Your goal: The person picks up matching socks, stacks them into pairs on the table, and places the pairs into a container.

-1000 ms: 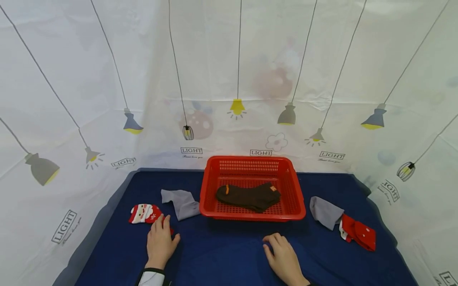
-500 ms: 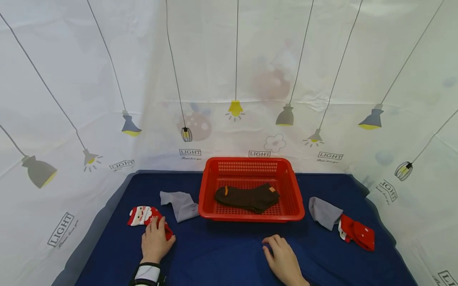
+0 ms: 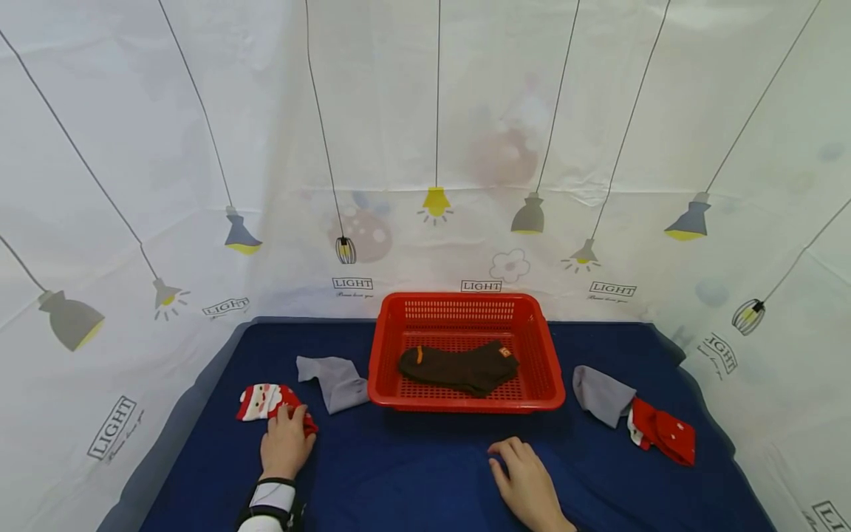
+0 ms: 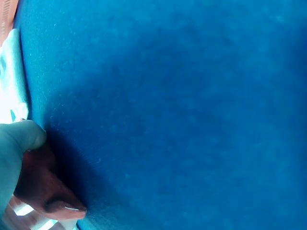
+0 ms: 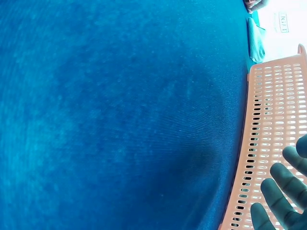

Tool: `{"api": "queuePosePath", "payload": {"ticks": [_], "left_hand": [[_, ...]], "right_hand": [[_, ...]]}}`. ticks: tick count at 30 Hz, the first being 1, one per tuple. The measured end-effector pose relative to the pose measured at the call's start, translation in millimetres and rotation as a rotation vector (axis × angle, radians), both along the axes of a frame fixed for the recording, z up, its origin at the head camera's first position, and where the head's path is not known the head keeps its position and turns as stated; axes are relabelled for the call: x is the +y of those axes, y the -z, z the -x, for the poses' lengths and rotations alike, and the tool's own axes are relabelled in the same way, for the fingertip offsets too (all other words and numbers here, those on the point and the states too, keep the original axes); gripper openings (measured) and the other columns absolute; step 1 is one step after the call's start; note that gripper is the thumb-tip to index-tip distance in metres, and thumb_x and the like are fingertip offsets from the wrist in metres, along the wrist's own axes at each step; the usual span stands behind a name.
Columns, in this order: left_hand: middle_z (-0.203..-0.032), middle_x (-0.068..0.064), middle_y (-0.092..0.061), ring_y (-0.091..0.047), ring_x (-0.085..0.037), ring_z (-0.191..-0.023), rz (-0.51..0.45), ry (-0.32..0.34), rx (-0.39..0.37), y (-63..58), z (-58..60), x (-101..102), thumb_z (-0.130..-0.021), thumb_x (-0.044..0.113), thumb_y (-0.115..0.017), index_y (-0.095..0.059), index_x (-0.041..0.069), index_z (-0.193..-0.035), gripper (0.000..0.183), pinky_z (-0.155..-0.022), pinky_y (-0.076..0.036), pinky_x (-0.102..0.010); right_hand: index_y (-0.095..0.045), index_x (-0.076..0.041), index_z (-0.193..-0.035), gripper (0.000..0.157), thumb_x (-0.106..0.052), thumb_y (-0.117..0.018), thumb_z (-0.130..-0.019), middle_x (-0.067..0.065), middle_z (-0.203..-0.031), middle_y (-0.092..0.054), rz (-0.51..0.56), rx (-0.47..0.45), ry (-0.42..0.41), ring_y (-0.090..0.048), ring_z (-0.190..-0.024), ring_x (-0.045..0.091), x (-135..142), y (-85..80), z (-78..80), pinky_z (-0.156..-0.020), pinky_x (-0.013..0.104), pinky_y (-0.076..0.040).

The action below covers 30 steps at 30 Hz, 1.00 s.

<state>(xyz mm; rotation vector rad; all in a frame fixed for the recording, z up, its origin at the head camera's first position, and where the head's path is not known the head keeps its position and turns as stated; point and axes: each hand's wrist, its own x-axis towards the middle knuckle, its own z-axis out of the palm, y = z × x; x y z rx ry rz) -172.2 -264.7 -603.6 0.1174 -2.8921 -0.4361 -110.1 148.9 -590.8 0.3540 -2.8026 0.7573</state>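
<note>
Had left hand (image 3: 286, 448) clamped on Santa sock (image 3: 264, 401) left of red basket (image 3: 465, 405), right hand (image 3: 527, 479) grip apart, near side.

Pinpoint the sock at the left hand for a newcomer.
Find the red perforated plastic basket. Left of it, past a grey fabric piece, the left hand touches a red-and-white fabric sock. Unlike its neighbours, it shows a Santa face.

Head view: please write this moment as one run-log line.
left hand: grips red Santa sock | right hand: empty, near red basket | inside red basket: brown sock bundle
</note>
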Motion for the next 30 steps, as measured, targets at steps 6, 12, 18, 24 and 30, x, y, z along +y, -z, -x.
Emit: {"api": "queuePosePath", "payload": {"ticks": [6,12,18,24,30], "left_hand": [[-0.101,-0.026,-0.054,-0.057,-0.050,-0.093,0.004,0.004,0.043,2.9,5.1,-2.7,-0.077,0.003,-0.085,-0.063,-0.002,-0.108,0.038,-0.068,-0.052,-0.062],[-0.097,-0.028,-0.053,-0.055,-0.051,-0.092,0.018,-0.001,0.065,5.3,7.0,-2.8,-0.078,-0.001,-0.082,-0.059,-0.004,-0.103,0.034,-0.067,-0.052,-0.062],[-0.097,-0.029,-0.053,-0.055,-0.053,-0.093,0.004,-0.013,0.049,5.5,7.3,-4.3,-0.080,-0.003,-0.079,-0.056,-0.005,-0.101,0.031,-0.072,-0.051,-0.064],[-0.100,-0.030,-0.055,-0.055,-0.053,-0.093,-0.018,-0.012,0.070,3.3,0.8,-5.4,-0.078,-0.004,-0.080,-0.057,-0.006,-0.099,0.032,-0.072,-0.051,-0.064],[-0.100,-0.029,-0.055,-0.056,-0.052,-0.091,-0.013,-0.004,0.116,2.2,-10.5,-2.4,-0.074,-0.005,-0.083,-0.057,-0.004,-0.097,0.035,-0.070,-0.051,-0.063]], "right_hand": [[-0.069,-0.018,-0.097,0.015,-0.010,-0.079,-0.089,-0.009,-0.093,-0.056,0.001,-0.012,0.002,-0.056,-0.082,0.014,1.0,-0.1,-0.6,-0.070,0.036,-0.049],[-0.069,-0.018,-0.097,0.016,-0.010,-0.079,-0.089,-0.009,-0.092,-0.056,-0.003,-0.027,0.000,-0.056,-0.082,0.014,2.2,-0.5,-0.2,-0.071,0.036,-0.050],[-0.069,-0.019,-0.096,0.015,-0.010,-0.079,-0.089,-0.009,-0.093,-0.056,-0.001,-0.031,0.006,-0.056,-0.082,0.013,2.2,-1.0,-1.1,-0.071,0.036,-0.050],[-0.068,-0.019,-0.096,0.016,-0.010,-0.079,-0.089,-0.009,-0.092,-0.056,-0.001,-0.029,0.006,-0.055,-0.081,0.013,3.1,-0.4,-0.9,-0.070,0.035,-0.050],[-0.068,-0.019,-0.095,0.015,-0.010,-0.078,-0.090,-0.009,-0.092,-0.055,0.001,-0.030,0.009,-0.055,-0.081,0.012,3.4,-0.4,-0.8,-0.071,0.035,-0.050]]}}
